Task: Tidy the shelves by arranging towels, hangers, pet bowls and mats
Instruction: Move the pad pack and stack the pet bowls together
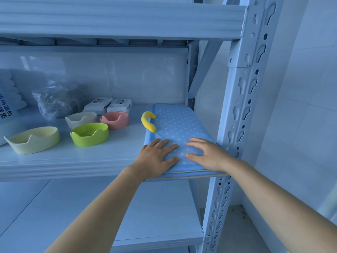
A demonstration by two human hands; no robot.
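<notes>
- Grip: pressing left hand (156, 156) and right hand (206, 156) flat on the near end of the blue dotted mat (178, 123), fingers straight and spread, clasping nothing.
- Location: lying folded at the right end of the middle shelf (73, 159), tight against the upright post (244, 99) on the mat's right, with the near edge appearing to overhang the shelf lip.
- Fitting: protruding from the mat's left edge, a yellow loop (148, 121).
- Progress: judging the work as partly done. Standing grouped left of the mat are a pink bowl (114, 119), cream bowl (81, 119), green bowl (89, 134) and, farthest from it, pale bowl (34, 139).
- Outstanding: likely needing a push inward to seat the mat square; finding no hangers anywhere in view.
- Obscured: sitting behind the bowls, well left of the mat, two wipe packs (109, 105) and a crumpled plastic bag (58, 99), contents not making out; being cut off at the far left, a white package (7, 110), print only partly legible; failing to confirm any towels.
</notes>
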